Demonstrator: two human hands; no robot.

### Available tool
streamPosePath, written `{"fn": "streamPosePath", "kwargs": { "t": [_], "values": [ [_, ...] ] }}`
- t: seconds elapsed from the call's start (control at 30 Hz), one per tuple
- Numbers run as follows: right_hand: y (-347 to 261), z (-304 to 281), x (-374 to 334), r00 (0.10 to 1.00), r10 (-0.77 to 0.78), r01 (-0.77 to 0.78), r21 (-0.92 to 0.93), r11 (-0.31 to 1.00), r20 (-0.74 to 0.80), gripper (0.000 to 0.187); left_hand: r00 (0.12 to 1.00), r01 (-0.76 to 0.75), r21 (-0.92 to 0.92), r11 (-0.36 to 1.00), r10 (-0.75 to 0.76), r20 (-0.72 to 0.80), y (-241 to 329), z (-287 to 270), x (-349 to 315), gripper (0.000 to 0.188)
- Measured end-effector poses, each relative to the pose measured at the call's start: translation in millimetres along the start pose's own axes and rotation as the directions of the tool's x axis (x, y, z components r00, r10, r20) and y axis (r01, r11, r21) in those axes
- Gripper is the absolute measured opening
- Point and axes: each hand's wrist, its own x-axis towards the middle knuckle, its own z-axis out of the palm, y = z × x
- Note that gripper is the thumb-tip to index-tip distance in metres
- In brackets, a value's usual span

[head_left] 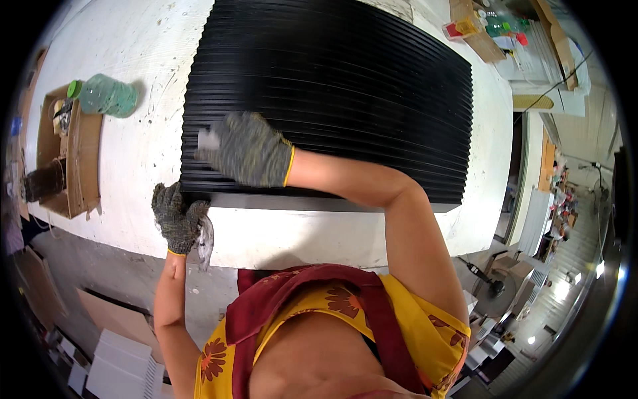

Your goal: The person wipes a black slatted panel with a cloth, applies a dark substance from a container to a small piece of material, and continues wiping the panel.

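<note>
A large black ribbed panel (332, 100) lies on the white table, its ridges running from left to right. My right hand (249, 149), in a dark grey knitted glove with a yellow cuff, is closed over the panel's left part. From its fingers sticks a small pale, flat piece (208, 140), blurred, its kind unclear. My left hand (174, 216), gloved alike, is at the panel's near left corner. A crumpled greyish cloth (206, 243) hangs from beside its thumb over the table edge; the fingers seem closed on it.
On the table's left stand a cardboard box (85, 156) with odds and ends and a clear bottle (107, 96) with a green cap. Another carton (478, 33) with bottles sits at the far right. Below the table are a fan (495, 292) and flat cardboard (119, 319).
</note>
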Motion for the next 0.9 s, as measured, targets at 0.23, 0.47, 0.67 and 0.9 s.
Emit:
{"fn": "streamPosePath", "kwargs": {
  "t": [0.23,0.47,0.67,0.9],
  "values": [
    [210,-97,-143,0.857,0.513,-0.444,-0.589,0.675,-0.057,0.019,0.999,-0.013,-0.004,1.0,0.013,0.043,11,-7,8,0.052],
    [175,-115,-137,0.929,0.355,-0.235,-0.57,0.788,0.107,0.025,0.984,0.07,-0.044,0.997,-0.062,0.17,3,-8,0,0.046],
    [-1,-9,-7,0.977,-0.052,0.018,0.163,0.986,0.208,0.021,1.0,0.001,0.001,1.0,-0.001,0.015,-7,4,-6,0.057],
    [190,5,-9,0.946,0.325,-0.303,-0.34,0.89,0.01,0.015,1.0,-0.009,-0.018,1.0,0.009,-0.002,-26,12,-25,0.058]
  ]
}}
